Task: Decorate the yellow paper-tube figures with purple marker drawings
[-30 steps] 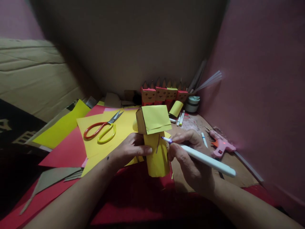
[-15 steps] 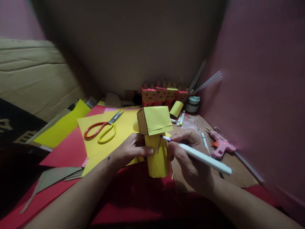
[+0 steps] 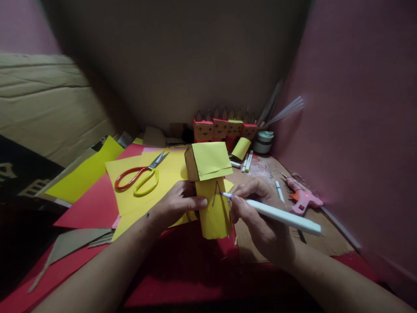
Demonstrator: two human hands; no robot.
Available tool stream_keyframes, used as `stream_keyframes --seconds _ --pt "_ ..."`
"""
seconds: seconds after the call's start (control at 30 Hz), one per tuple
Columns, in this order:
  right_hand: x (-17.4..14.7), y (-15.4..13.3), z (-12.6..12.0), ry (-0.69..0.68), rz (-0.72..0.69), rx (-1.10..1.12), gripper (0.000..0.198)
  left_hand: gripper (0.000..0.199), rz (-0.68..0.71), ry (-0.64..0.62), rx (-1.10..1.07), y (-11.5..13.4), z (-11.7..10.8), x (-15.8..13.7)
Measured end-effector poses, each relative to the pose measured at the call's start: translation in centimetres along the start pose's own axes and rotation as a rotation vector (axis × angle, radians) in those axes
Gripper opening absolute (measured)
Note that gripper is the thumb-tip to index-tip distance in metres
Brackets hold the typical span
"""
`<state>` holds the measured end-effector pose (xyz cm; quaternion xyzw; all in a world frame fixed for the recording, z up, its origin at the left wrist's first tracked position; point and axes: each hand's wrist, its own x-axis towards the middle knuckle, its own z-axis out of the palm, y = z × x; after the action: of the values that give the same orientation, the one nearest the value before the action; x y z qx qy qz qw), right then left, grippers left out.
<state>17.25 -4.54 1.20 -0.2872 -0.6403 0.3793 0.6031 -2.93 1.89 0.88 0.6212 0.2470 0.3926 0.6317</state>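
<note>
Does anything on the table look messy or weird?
Yes: the pink plastic glue gun lies on its side on brown cardboard, its red light glowing, odd if it's hot. Tiny red and pale scraps lie messily nearby.

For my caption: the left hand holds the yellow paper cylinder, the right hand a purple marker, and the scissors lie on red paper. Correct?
One slip: the scissors lie on yellow paper, not red, as the head view shows. The left hand does hold the yellow paper cylinder, and the right hand a purple marker.
</note>
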Motion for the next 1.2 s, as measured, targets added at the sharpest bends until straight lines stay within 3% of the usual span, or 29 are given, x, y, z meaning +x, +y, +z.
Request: stream_keyframes --seconds 0.67,0.87,1.2 --pt "-0.3 -0.2 -0.8 -0.063 0.058 -0.056 0.013 0.051 -0.005 -0.015 -0.004 0.1 0.0 0.0" --pt "-0.3 -0.7 -0.2 0.008 0.002 0.091 0.009 0.046 0.001 -0.007 -0.010 0.1 0.0 -0.1" --pt "0.3 -1.4 0.6 0.010 -0.048 -0.050 0.012 0.047 -0.066 0.030 0.063 0.3 0.2 -0.1"
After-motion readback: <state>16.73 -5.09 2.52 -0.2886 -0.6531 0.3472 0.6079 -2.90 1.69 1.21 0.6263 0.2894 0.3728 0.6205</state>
